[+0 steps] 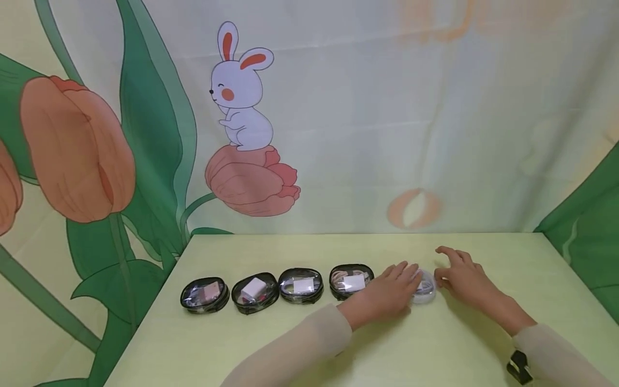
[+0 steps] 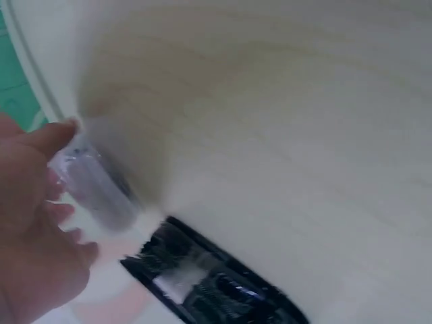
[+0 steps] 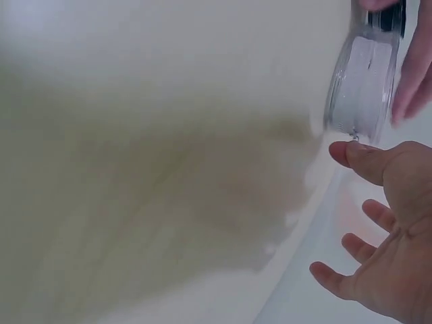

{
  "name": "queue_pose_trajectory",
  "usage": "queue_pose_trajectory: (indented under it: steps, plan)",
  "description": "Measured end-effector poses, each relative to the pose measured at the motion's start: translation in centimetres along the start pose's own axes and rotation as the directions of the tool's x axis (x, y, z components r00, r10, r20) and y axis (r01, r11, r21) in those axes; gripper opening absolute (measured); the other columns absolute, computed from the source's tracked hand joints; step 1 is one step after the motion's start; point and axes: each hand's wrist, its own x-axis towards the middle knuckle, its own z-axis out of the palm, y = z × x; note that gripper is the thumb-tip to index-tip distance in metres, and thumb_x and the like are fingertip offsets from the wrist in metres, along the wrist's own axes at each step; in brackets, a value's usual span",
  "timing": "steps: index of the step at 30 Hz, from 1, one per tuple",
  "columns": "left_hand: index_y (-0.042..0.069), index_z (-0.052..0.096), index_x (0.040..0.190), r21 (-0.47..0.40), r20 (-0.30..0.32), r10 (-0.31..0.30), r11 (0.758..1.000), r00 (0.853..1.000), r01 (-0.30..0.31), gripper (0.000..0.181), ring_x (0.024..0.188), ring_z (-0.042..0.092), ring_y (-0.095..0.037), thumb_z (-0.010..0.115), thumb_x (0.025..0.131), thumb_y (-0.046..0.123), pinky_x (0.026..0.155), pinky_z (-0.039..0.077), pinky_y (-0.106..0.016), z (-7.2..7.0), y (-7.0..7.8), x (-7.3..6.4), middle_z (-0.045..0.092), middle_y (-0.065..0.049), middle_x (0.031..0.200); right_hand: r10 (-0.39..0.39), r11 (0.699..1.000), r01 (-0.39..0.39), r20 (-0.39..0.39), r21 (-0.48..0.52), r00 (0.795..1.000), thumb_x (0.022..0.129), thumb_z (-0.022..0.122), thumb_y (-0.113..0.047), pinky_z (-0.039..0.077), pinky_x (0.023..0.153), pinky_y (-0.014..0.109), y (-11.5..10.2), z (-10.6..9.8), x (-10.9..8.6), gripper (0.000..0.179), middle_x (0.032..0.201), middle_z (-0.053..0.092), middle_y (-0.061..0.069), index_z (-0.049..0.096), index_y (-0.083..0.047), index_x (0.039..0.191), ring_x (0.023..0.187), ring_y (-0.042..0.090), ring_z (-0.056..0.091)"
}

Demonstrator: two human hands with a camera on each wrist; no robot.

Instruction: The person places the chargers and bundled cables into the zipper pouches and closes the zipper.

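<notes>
In a row on the table lie several small oval zip pouches with clear lids. One pouch has clear, whitish sides and white contents, and sits at the right end. My left hand reaches over its left part, with fingers extended; whether they press on it is hard to tell. In the left wrist view, the thumb is close to the clear pouch. My right hand is spread just right of this pouch, holding nothing. In the right wrist view its thumb points at the pouch's end.
Left of the hands are black-edged pouches: one with a white block and beige cable, two with white blocks, and a pinkish one. A printed fabric backdrop hangs behind the pale table.
</notes>
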Motion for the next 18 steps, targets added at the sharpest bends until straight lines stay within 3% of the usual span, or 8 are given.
queue_pose_trajectory:
  steps: [3, 5, 9, 11, 16, 18]
  plan:
    - [0.011, 0.014, 0.164, 0.003, 0.010, 0.048, 0.999, 0.999, -0.049, 0.069, 0.156, 0.015, -0.023, 0.039, 0.109, 0.046, 0.122, 0.024, -0.034, 0.2, -0.5, 0.1, 0.012, -0.005, 0.171, 0.028, 0.999, -0.028, 0.002, 0.017, 1.000, 0.088, 0.078, -0.006, 0.048, 0.074, 0.071, 0.4, 0.4, 1.0, 0.024, 0.143, 0.046, 0.023, 0.068, -0.025, 0.076, 0.122, 0.057, 0.045]
    - [0.011, 0.010, 0.164, -0.005, 0.024, 0.061, 0.998, 0.998, -0.061, 0.061, 0.156, 0.014, -0.021, 0.031, 0.113, 0.035, 0.122, 0.023, -0.033, 0.3, -0.7, 0.3, 0.009, -0.004, 0.171, 0.037, 0.999, -0.037, 0.006, 0.018, 0.999, 0.088, 0.078, -0.007, 0.048, 0.075, 0.071, 0.7, 0.6, 1.3, 0.021, 0.143, 0.046, 0.023, 0.071, -0.024, 0.079, 0.123, 0.057, 0.045]
    - [0.011, 0.008, 0.165, -0.079, 0.045, 0.036, 0.996, 0.998, -0.032, 0.054, 0.155, 0.017, -0.018, 0.024, 0.113, 0.016, 0.121, 0.025, -0.031, 1.2, -0.5, 0.9, 0.010, -0.003, 0.171, 0.031, 0.999, -0.032, 0.023, 0.024, 0.999, 0.088, 0.079, -0.009, 0.048, 0.073, 0.069, 1.1, 1.0, 0.7, 0.019, 0.143, 0.046, 0.021, 0.071, -0.025, 0.080, 0.122, 0.057, 0.045]
    - [0.012, 0.010, 0.165, -0.108, 0.044, 0.019, 0.994, 0.999, -0.014, 0.054, 0.155, 0.019, -0.017, 0.025, 0.113, 0.015, 0.121, 0.026, -0.031, 1.5, -0.3, 1.0, 0.012, -0.003, 0.171, 0.012, 0.999, -0.013, 0.013, 0.044, 1.000, 0.086, 0.080, -0.008, 0.049, 0.069, 0.067, 1.1, 1.0, -0.2, 0.022, 0.142, 0.046, 0.021, 0.070, -0.026, 0.078, 0.120, 0.058, 0.045]
    - [0.012, 0.015, 0.164, -0.074, 0.023, -0.017, 0.997, 1.000, 0.019, 0.053, 0.153, 0.024, -0.016, 0.028, 0.113, 0.016, 0.119, 0.030, -0.030, 1.1, 0.3, 1.1, 0.017, -0.002, 0.170, -0.049, 0.989, 0.058, -0.069, 0.136, 0.996, 0.081, 0.083, -0.004, 0.050, 0.065, 0.070, -0.1, 1.3, -1.8, 0.027, 0.138, 0.048, 0.027, 0.068, -0.025, 0.074, 0.115, 0.063, 0.045]
    - [0.013, 0.016, 0.164, -0.064, 0.020, -0.031, 0.997, 0.999, 0.032, 0.053, 0.152, 0.026, -0.016, 0.030, 0.113, 0.016, 0.117, 0.033, -0.030, 1.1, 0.5, 1.2, 0.019, -0.001, 0.169, -0.069, 0.985, 0.085, -0.104, 0.150, 0.992, 0.078, 0.084, -0.003, 0.050, 0.070, 0.072, -0.9, 1.5, -1.9, 0.027, 0.135, 0.049, 0.029, 0.067, -0.023, 0.072, 0.114, 0.063, 0.045]
